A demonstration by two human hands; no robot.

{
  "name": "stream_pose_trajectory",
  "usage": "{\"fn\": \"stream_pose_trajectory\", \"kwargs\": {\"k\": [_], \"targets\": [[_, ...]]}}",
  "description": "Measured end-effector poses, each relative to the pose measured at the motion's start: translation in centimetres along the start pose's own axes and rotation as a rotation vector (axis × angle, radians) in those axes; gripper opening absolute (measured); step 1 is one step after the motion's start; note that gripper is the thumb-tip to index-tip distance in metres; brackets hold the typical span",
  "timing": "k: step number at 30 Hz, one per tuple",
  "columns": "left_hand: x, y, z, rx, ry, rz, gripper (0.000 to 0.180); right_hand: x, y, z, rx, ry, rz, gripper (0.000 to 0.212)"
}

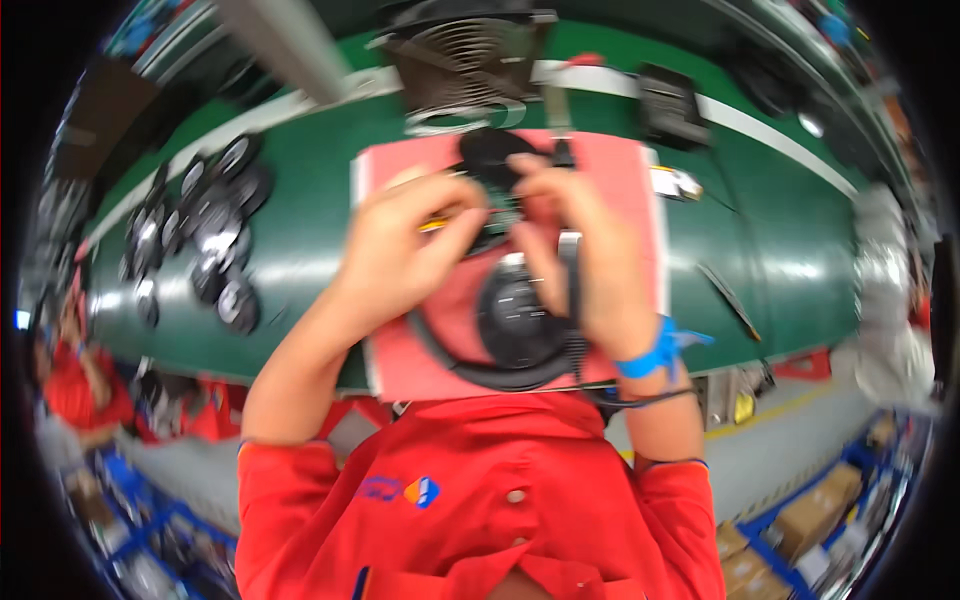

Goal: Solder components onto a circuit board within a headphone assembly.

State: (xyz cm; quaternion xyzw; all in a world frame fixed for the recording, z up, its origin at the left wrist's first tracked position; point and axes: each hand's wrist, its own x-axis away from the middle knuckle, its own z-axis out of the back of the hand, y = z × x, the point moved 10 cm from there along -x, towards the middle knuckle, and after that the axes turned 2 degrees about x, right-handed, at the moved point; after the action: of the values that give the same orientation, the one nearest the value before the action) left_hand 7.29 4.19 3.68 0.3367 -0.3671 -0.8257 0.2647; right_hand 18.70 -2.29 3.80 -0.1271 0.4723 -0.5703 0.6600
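Observation:
A pair of black headphones lies on the pink mat (pixel 390 330) in front of me. Its round ear cup (pixel 515 312) and curved headband (pixel 450 362) show between my forearms. A second round black part (pixel 490 152) sits at the far side of the mat, and small greenish parts beside it are blurred. My left hand (pixel 412 238) is closed in a pinch at this part's near left; a bit of yellow shows at its fingers, too blurred to name. My right hand (pixel 592 245) curls round the right side of the headphones, thumb and forefinger bent toward the same part.
Several black round parts (pixel 215 225) are heaped on the green table (pixel 300 180) at left. A coil-fronted box (pixel 470 60) stands behind the mat. To the right are a black box (pixel 672 105), a small white item (pixel 675 183) and a thin pen-like tool (pixel 730 300).

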Motion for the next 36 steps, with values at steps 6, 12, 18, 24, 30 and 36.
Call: {"fn": "stream_pose_trajectory", "kwargs": {"k": [6, 12, 18, 24, 30, 36], "targets": [[-0.1, -0.8, 0.6, -0.076, -0.008, -0.016, 0.006, -0.6, 0.1, -0.3, 0.078, -0.024, -0.028, 0.032], [0.4, -0.6, 0.8, -0.206, -0.003, -0.111, 0.005, -0.9, -1.5, 0.1, 0.203, 0.091, 0.116, 0.025], [-0.2, -1.6, 0.6, -0.111, 0.075, -0.078, 0.005, -0.1, -2.2, 3.2, 0.092, 0.233, 0.177, 0.019], [-0.2, -2.0, 0.5, -0.094, 0.038, -0.013, 0.005, 0.5, -2.8, 6.9, 0.013, 0.39, 0.178, 0.066], [-0.1, -2.5, 0.3, -0.119, 0.021, -0.038, 0.003, -0.8, -6.8, 6.6, -0.063, 0.232, 0.359, 0.054], [0.0, -2.3, 0.1, -0.043, 0.062, -0.051, 0.007, -0.5, -4.9, 4.6, -0.149, 0.112, 0.276, 0.046]]}}
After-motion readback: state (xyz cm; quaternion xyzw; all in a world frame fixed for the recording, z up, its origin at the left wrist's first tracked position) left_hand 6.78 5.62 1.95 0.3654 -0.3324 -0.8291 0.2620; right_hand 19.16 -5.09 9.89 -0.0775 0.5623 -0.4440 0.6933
